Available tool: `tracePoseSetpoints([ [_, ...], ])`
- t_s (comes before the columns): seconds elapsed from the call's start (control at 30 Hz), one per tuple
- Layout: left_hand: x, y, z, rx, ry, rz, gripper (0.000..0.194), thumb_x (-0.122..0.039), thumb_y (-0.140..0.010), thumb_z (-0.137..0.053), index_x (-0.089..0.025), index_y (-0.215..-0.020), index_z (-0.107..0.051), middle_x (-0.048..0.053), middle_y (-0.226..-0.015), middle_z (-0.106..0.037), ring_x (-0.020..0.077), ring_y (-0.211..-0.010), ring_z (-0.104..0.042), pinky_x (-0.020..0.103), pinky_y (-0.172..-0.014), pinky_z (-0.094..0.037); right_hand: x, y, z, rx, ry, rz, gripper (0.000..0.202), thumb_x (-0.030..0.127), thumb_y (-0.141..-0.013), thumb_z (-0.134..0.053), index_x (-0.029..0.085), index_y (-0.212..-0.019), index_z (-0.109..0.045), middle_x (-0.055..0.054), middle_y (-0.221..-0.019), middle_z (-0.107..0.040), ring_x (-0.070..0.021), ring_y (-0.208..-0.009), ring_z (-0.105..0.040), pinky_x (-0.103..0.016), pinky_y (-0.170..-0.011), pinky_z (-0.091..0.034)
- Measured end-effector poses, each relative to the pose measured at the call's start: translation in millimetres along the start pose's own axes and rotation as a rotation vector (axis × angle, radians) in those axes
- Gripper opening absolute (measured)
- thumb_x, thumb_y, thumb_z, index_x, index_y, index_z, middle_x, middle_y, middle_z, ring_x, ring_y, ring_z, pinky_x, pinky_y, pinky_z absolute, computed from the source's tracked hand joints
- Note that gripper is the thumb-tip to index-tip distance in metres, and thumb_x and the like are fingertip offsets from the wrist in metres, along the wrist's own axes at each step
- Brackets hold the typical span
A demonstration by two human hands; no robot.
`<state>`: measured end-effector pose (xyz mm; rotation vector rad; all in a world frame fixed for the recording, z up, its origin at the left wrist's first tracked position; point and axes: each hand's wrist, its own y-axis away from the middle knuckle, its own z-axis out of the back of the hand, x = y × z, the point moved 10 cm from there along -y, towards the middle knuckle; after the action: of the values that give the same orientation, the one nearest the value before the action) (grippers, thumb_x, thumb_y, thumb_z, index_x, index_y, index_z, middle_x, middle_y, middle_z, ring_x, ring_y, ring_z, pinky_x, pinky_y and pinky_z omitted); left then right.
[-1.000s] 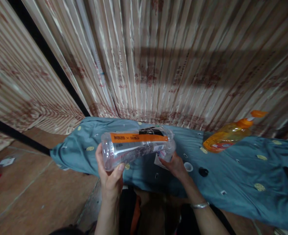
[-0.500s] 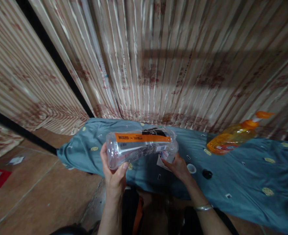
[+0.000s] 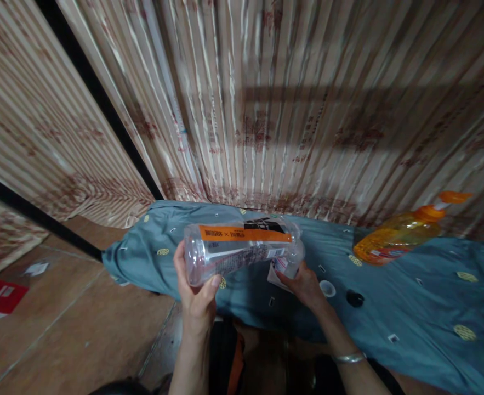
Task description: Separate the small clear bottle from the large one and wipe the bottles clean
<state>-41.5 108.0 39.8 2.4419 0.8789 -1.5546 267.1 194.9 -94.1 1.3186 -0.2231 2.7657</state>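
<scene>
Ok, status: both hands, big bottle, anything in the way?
Left hand grips large clear bottle, held sideways. Right hand holds small clear container at other end. Pump bottle off right, not blocking.

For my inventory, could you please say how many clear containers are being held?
2: a large bottle in the left hand, a smaller, partly hidden container in the right hand.

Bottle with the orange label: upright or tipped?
Tipped. The clear bottle lies nearly level above the cloth, its wide end in the left hand.

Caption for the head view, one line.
Left hand tilts a large clear bottle toward a smaller clear container in the right hand, above blue-green cloth.
</scene>
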Motion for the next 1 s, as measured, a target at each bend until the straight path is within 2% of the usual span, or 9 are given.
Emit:
tracePoseSetpoints([
  [0.2, -0.4, 0.7, 0.4, 0.001, -0.003, 0.001, 0.092, -0.04, -0.063, -0.092, -0.031, -0.147, -0.056, 0.011, -0.15, -0.058, 0.0349, -0.135, -0.059, 0.049, -0.112, -0.049, -5.7, -0.8, -3.3, -0.001, 0.007, -0.008, 0.056, 0.05, -0.074, -0.073, 0.018, -0.12, -0.066, -0.015, -0.1, -0.081, -0.0362, -0.096, -0.079, -0.044, -0.082, -0.062],
  [0.47, -4.5, 1.0, -2.7, -0.003, -0.01, -0.006, 0.09, -0.041, -0.063, -0.092, -0.032, -0.145, -0.058, 0.01, -0.151, -0.058, 0.0332, -0.132, -0.061, 0.045, -0.109, -0.052, -2.1, -1.1, -2.7, 0.012, -0.004, -0.001, 0.061, 0.049, -0.075, -0.073, 0.016, -0.125, -0.064, -0.017, -0.102, -0.081, -0.0369, -0.097, -0.079, -0.045, -0.084, -0.062],
  [0.63, -1.2, -0.9, 2.0, 0.004, 0.007, -0.01, 0.086, -0.039, -0.064, -0.093, -0.035, -0.144, -0.059, 0.008, -0.153, -0.056, 0.031, -0.132, -0.061, 0.042, -0.109, -0.051, -2.9, -0.6, -2.9, 0.004, -0.009, 0.012, 0.057, 0.05, -0.076, -0.071, 0.017, -0.123, -0.065, -0.017, -0.101, -0.08, -0.0377, -0.096, -0.079, -0.046, -0.083, -0.062],
  [0.8, 4.7, -4.6, 7.1, 0.016, 0.028, 0.008, 0.088, -0.035, -0.061, -0.095, -0.035, -0.142, -0.061, 0.007, -0.146, -0.06, 0.0296, -0.125, -0.065, 0.042, -0.104, -0.055, -2.9, -0.4, -3.9, 0.006, -0.032, 0.021, 0.06, 0.053, -0.076, -0.07, 0.015, -0.123, -0.065, -0.018, -0.103, -0.08, -0.0369, -0.097, -0.079, -0.045, -0.083, -0.062],
  [0.9, 3.7, -4.9, 7.8, 0.011, 0.021, 0.008, 0.088, -0.035, -0.061, -0.094, -0.034, -0.143, -0.061, 0.007, -0.146, -0.061, 0.0264, -0.122, -0.066, 0.037, -0.103, -0.055, -1.5, -0.5, -3.6, 0.01, -0.032, 0.024, 0.06, 0.052, -0.077, -0.07, 0.016, -0.125, -0.064, -0.017, -0.105, -0.081, -0.0364, -0.097, -0.079, -0.044, -0.083, -0.061],
  [1.0, 0.8, -4.6, 5.4, 0.021, 0.025, -0.003, 0.085, -0.034, -0.063, -0.094, -0.035, -0.141, -0.061, 0.008, -0.147, -0.061, 0.0244, -0.114, -0.069, 0.036, -0.097, -0.058, -1.8, -0.8, -2.1, -0.003, -0.019, 0.013, 0.056, 0.049, -0.075, -0.072, 0.018, -0.121, -0.066, -0.016, -0.1, -0.081, -0.0367, -0.094, -0.079, -0.043, -0.079, -0.061],
])
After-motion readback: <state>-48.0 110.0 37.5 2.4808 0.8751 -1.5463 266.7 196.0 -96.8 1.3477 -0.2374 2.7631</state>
